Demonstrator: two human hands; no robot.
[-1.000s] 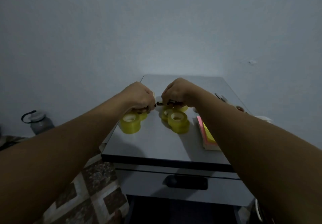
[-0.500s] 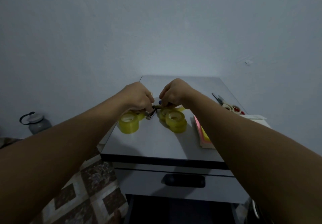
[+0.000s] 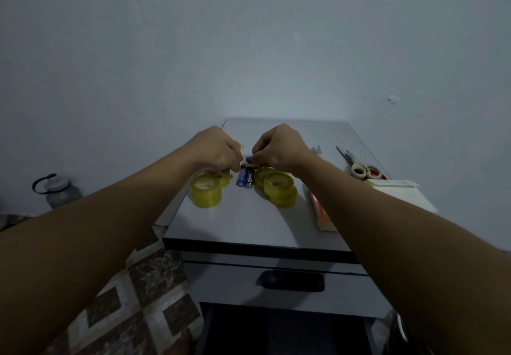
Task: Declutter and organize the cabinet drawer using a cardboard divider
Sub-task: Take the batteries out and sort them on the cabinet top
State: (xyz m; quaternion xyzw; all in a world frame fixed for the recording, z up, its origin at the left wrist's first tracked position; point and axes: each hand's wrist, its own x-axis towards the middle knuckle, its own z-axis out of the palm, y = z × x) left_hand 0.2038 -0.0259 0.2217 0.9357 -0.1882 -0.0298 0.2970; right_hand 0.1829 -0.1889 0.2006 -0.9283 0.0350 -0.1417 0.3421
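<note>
Still early sorting on the cabinet top [image 3: 249, 224]: right hand [image 3: 279, 147] pinches a battery [image 3: 248, 159], left hand [image 3: 217, 148] grip unclear; drawer [image 3: 221, 282] closed.

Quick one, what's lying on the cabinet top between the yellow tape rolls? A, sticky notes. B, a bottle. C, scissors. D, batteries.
D: two batteries lie side by side between the left tape roll and the right rolls, while the right hand pinches another battery.
</note>
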